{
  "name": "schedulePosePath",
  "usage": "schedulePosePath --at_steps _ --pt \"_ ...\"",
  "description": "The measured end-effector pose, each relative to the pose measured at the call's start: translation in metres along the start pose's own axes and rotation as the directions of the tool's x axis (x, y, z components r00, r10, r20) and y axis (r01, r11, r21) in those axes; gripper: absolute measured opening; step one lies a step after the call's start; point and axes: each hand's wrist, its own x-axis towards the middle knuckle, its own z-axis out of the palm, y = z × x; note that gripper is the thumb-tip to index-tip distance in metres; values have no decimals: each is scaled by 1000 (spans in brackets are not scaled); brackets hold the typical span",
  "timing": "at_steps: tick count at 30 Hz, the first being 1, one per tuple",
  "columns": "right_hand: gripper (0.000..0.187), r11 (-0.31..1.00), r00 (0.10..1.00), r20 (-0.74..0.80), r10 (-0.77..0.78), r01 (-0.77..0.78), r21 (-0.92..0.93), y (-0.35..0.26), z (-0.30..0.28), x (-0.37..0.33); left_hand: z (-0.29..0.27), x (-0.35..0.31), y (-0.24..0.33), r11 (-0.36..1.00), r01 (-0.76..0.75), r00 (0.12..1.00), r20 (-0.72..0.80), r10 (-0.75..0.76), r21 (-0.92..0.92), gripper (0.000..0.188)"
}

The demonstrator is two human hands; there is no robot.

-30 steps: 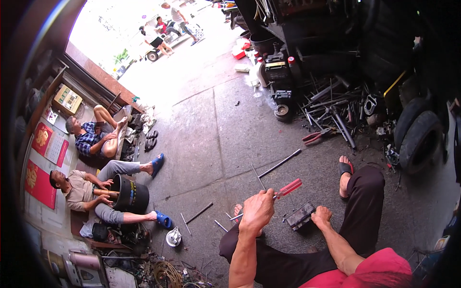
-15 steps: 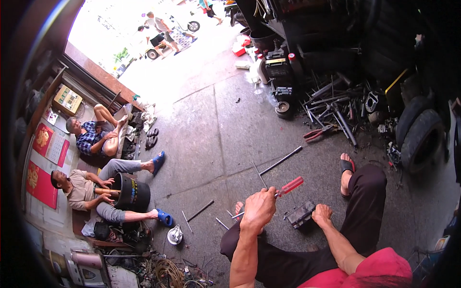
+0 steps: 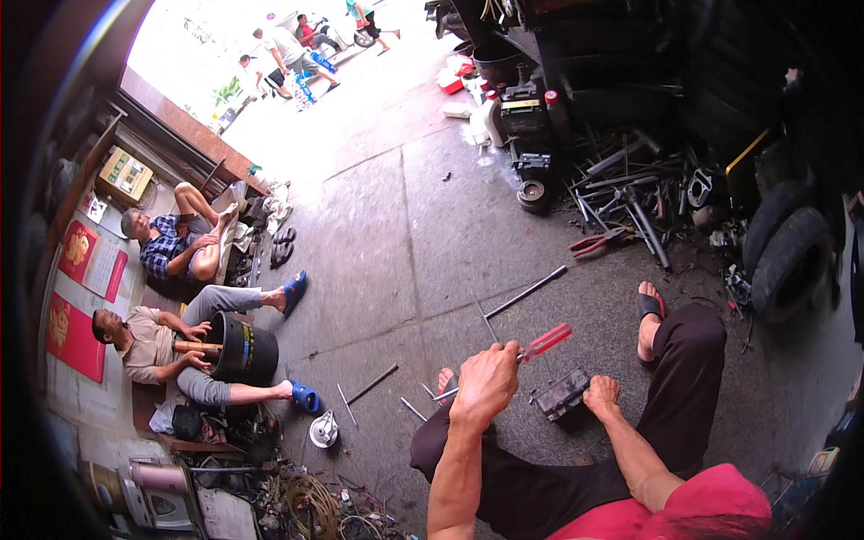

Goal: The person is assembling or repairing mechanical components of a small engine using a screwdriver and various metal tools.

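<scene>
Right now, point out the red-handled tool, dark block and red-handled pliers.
Red-handled tool point(image 3: 547, 341): head view, on the handle.
Dark block point(image 3: 562, 393): head view, around its middle.
Red-handled pliers point(image 3: 601, 240): head view, near where handles meet.

The dark block point(image 3: 563, 396) (oblong) lies near the slanting red-handled tool point(image 3: 547, 341).

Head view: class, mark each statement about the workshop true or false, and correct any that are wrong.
1. The left hand grips a red-handled tool. True.
2. The right hand grips the pliers. False: they lie beside the metal pile; that hand is at one end of the dark block.
3. A black bucket is between a seated person's legs. True.
4. The blue shoes belong to the person in plaid. False: the person in beige wears them.
</scene>
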Motion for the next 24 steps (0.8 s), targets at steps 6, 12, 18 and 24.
schedulePosePath --at_steps 6,12,18,24 --pt "17 999 1000 1 18 -18 38 0 1 -1 5 1 -2 1000 3 1000 4 -3 -6 13" --pt "16 995 991 -96 -98 97 -11 13 18 5 3 2 1 1000 3 1000 25 -3 3 13" --pt "23 998 998 -18 -53 53 30 -1 -2 -3 3 0 -1 1000 19 1000 21 -19 -2 14" --pt "18 997 999 -25 31 -33 -63 -4 -2 -5 3 0 -1 1000 -2 1000 23 3 -6 15"
